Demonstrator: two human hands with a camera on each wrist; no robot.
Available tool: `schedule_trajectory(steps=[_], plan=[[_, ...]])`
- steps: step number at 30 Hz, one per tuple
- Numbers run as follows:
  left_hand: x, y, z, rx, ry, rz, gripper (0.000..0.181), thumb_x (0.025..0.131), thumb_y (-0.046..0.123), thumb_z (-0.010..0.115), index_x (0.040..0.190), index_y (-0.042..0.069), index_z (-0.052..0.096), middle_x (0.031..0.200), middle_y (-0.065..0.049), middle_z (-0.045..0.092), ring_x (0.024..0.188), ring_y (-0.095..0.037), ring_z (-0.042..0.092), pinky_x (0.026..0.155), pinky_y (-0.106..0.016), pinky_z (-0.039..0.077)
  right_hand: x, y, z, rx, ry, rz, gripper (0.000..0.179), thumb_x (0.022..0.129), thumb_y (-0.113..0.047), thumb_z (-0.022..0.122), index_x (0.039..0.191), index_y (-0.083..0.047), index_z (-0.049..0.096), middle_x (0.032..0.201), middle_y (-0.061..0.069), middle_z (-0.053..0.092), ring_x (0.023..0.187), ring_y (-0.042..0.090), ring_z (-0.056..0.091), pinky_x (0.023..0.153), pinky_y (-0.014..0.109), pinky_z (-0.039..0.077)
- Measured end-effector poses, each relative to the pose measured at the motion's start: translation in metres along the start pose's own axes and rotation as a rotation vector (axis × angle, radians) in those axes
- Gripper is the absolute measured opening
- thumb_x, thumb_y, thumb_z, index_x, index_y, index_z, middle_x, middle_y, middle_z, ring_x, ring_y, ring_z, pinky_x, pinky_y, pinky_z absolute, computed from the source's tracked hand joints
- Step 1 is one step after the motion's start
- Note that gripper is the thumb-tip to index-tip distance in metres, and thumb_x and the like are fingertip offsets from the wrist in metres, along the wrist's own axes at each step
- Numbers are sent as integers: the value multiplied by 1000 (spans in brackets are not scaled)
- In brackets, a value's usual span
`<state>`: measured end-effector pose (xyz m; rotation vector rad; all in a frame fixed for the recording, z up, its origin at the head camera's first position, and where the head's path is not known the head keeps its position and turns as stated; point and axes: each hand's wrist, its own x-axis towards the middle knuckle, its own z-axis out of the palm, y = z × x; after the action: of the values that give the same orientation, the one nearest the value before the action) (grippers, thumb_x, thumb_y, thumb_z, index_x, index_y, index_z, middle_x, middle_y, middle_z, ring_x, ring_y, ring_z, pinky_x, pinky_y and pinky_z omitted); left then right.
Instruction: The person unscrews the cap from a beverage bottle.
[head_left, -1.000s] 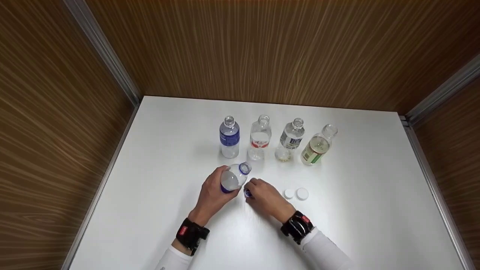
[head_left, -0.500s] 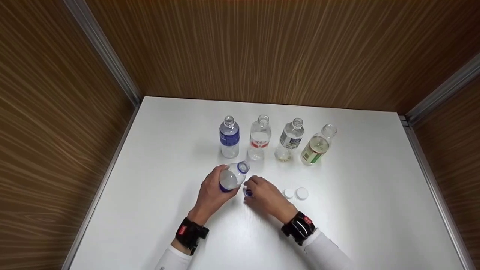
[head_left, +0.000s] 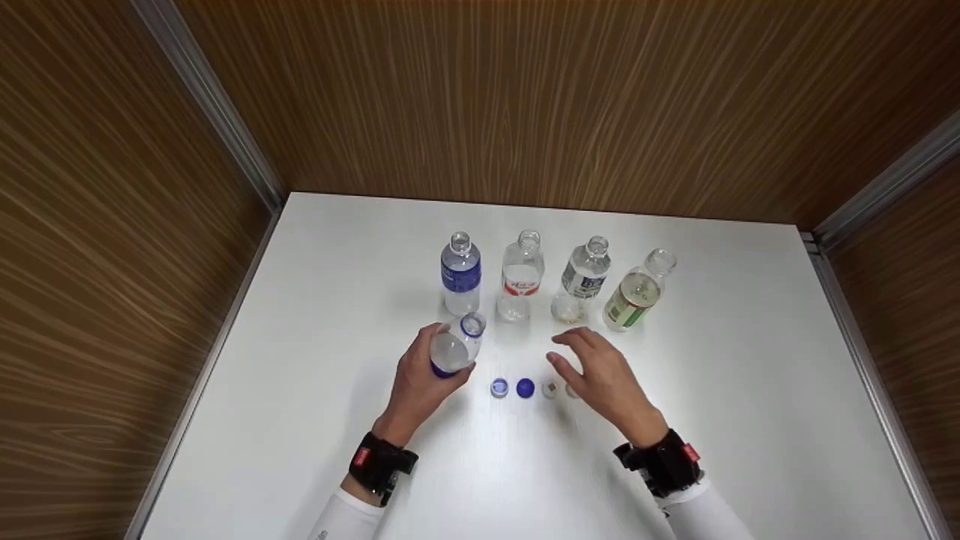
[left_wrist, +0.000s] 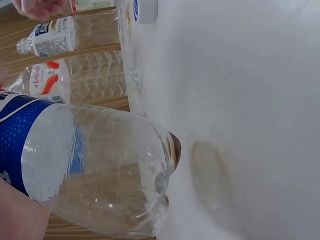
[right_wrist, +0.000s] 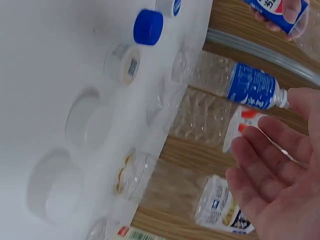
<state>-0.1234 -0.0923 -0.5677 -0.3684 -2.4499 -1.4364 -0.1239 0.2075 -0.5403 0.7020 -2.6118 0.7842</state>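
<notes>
My left hand grips a clear, uncapped plastic bottle with a blue label and a blue ring at its neck. In the left wrist view the bottle's base hangs just over the white table, with its shadow below. My right hand holds nothing, its fingers spread and slightly bent above the right end of a row of bottle caps. That row has a white cap with blue print, a blue cap and a white cap with a small printed mark. Two more white caps show in the right wrist view.
Behind the hands stand several uncapped bottles: one blue-labelled, one with a red and white label, one with a white and dark label, and one with a green label. Wood-grain panels wall the white table.
The right hand has let go of the cap at the row's left end and moved right, uncovering the blue cap and the marked white one. The left hand has shifted slightly left with its bottle.
</notes>
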Motion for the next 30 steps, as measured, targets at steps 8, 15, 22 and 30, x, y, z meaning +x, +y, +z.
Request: schedule_trajectory(steps=[8, 15, 22, 30], plan=[[7, -4, -3, -35, 97, -32, 71, 78, 15, 89, 135, 2, 49, 129, -20, 65, 116, -36, 65, 97, -56, 51, -22, 29, -35, -5, 121, 116, 21, 95, -13, 76, 113, -3, 72, 110, 11, 70, 103, 31, 69, 85, 50, 56], [15, -9, -6, -95, 213, -93, 73, 79, 19, 89, 137, 1, 49, 128, -22, 65, 114, -37, 64, 97, -56, 48, -36, 47, -48, -12, 214, 198, 25, 94, -7, 76, 117, 1, 69, 109, 16, 70, 103, 34, 68, 86, 50, 53], [25, -15, -12, -150, 312, -118, 79, 80, 20, 90, 140, 0, 42, 132, -24, 61, 119, -39, 60, 103, -58, 44, -47, 57, -56, -12, 260, 259, 39, 94, -7, 75, 130, 5, 62, 116, 20, 68, 106, 34, 65, 89, 45, 48], [39, -26, -17, -210, 349, -36, 74, 84, 24, 72, 144, -2, 37, 132, -25, 58, 118, -39, 58, 103, -57, 43, -57, 57, -55, -21, 238, 336, 42, 96, -9, 73, 134, 5, 59, 121, 22, 66, 109, 37, 63, 92, 55, 49]])
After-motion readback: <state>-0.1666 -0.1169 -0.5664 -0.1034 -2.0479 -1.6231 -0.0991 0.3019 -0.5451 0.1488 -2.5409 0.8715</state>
